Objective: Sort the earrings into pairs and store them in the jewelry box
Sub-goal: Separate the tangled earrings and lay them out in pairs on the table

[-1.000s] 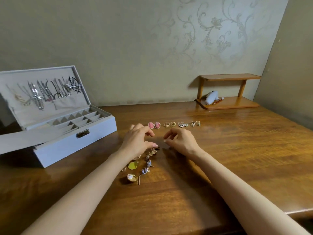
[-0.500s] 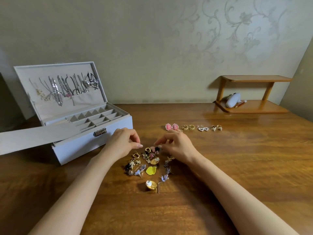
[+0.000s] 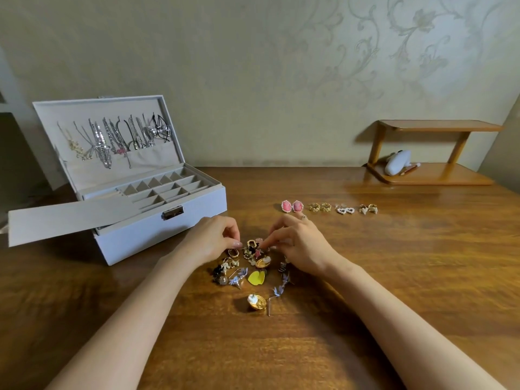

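Observation:
A pile of mixed unsorted earrings point(image 3: 247, 263) lies on the wooden table point(image 3: 394, 277), with a yellow heart point(image 3: 256, 278), a gold shell earring point(image 3: 256, 302) and a purple drop earring point(image 3: 281, 288) at its near side. My left hand point(image 3: 213, 237) rests at the pile's left edge, fingers curled, thumb and forefinger together above a gold rectangular hoop point(image 3: 233, 252). My right hand point(image 3: 298, 243) reaches in from the right, fingertips pinched at a pink earring point(image 3: 257, 251). The white jewelry box point(image 3: 157, 229) stands open on the left, its small compartments bare.
Several sorted pairs sit in a row behind my right hand: pink ovals point(image 3: 292, 206), gold knots point(image 3: 320, 207), pearl hearts point(image 3: 345, 210), gold-and-white pieces point(image 3: 368, 209). Necklaces point(image 3: 112, 136) hang in the box lid. A wooden shelf point(image 3: 430, 175) with a white case point(image 3: 398, 163) stands back right.
My left hand has slid left off the pile, which now shows. My right fingertips have moved down into the pile's top. The view has turned left, so the box sits nearer the middle.

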A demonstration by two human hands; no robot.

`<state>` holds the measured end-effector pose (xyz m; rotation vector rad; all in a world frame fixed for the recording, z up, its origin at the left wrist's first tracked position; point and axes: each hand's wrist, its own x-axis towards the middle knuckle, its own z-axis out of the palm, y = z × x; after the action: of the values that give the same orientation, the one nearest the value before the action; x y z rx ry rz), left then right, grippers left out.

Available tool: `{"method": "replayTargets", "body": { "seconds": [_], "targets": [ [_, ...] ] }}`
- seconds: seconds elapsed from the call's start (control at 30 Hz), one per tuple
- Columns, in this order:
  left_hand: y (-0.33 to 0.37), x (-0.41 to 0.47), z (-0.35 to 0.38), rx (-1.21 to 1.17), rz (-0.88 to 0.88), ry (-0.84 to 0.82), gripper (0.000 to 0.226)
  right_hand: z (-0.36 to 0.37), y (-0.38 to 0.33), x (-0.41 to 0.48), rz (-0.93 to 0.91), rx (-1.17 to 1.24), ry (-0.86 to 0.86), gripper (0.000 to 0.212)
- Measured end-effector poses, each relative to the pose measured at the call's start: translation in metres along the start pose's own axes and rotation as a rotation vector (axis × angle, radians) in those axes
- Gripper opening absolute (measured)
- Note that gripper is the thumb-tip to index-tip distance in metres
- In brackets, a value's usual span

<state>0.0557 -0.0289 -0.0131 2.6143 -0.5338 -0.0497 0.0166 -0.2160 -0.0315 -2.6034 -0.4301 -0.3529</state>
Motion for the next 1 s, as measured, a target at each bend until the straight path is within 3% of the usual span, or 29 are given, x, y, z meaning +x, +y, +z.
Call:
{"method": "replayTargets", "body": {
  "seconds": [0.37,0.57,0.83,1.0],
  "targets": [
    [0.0,0.001,0.0,-0.043,0.024,0.078,0.005,-0.007,-0.005,-0.002,0.015,0.035,-0.008,0.026],
    [-0.003,0.003,0.003,-0.051,0.029,0.093,0.004,-0.01,-0.008,-0.005,-0.093,0.086,-0.162,0.043],
    [-0.008,0.008,0.008,-0.047,-0.032,0.113,0.004,-0.018,-0.001,-0.005,-0.081,0.076,-0.253,0.027],
    [-0.01,0.008,0.01,0.001,-0.051,0.139,0.007,-0.017,0.0,-0.004,-0.059,0.097,-0.164,0.032]
  ]
}}
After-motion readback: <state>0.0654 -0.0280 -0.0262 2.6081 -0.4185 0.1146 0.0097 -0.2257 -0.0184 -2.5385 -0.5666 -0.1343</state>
